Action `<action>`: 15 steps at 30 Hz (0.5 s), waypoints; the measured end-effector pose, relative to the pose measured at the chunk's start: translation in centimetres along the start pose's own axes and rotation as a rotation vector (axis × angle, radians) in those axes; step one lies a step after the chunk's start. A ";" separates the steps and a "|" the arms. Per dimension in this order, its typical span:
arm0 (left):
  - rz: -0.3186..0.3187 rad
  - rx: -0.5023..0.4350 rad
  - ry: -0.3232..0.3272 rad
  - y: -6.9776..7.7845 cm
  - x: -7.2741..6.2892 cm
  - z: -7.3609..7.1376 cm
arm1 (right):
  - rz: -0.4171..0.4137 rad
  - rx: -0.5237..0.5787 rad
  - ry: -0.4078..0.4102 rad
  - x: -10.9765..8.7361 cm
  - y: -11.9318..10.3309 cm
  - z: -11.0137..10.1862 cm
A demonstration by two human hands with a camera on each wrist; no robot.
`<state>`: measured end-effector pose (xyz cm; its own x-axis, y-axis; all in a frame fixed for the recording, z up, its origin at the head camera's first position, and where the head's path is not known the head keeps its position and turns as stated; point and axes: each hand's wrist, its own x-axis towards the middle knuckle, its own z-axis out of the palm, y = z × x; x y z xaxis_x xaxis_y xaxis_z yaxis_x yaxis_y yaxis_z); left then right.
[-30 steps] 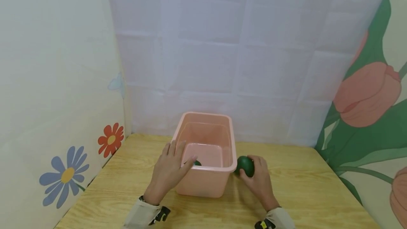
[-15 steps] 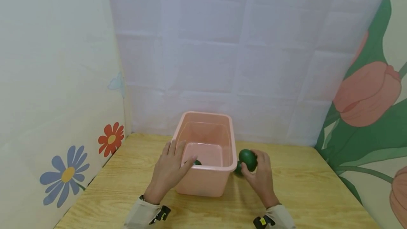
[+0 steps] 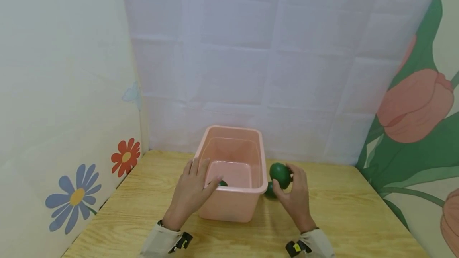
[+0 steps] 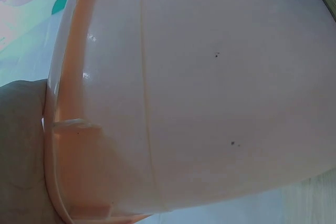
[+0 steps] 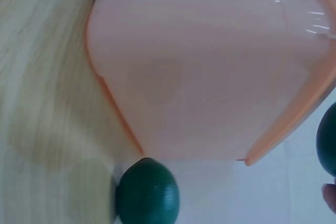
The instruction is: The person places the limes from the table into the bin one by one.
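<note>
My right hand (image 3: 297, 197) pinches a dark green, smooth, rounded fruit (image 3: 280, 175) between thumb and fingers, just right of a pink plastic bin (image 3: 227, 207). Part of this fruit shows at the right edge of the right wrist view. Below it, a second green fruit (image 3: 270, 191) sits on the table beside the bin's right wall; the right wrist view shows this one whole at the bottom. A third green fruit (image 3: 223, 183) lies inside the bin, mostly hidden by the near rim. My left hand (image 3: 190, 194) rests on the bin's left near rim with straight fingers.
The bin stands on a wood-grain table (image 3: 344, 210), its open top facing up. A white cloth backdrop (image 3: 222, 71) hangs behind. Flower-patterned panels border both sides, with a blue flower (image 3: 75, 197) on the left and a pink tulip (image 3: 416, 106) on the right.
My right hand has lifted its fruit up and slightly right, which uncovers the second fruit below. My left hand and the bin have stayed in place.
</note>
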<state>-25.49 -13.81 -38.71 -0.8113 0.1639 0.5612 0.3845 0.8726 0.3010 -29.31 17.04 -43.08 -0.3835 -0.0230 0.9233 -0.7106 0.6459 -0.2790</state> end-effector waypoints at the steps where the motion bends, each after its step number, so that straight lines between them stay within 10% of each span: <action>1: 0.002 -0.004 0.002 0.0 0.0 0.0 | -0.002 0.003 -0.001 0.1 -0.1 0.0; 15: -0.004 -0.045 -0.012 0.1 0.0 0.0 | -0.097 0.044 -0.053 1.9 -1.6 -0.1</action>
<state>-25.37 -13.71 -38.66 -0.8184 0.1661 0.5502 0.4002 0.8518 0.3382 -28.85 16.01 -40.83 -0.3414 -0.1251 0.9315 -0.7706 0.6047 -0.2013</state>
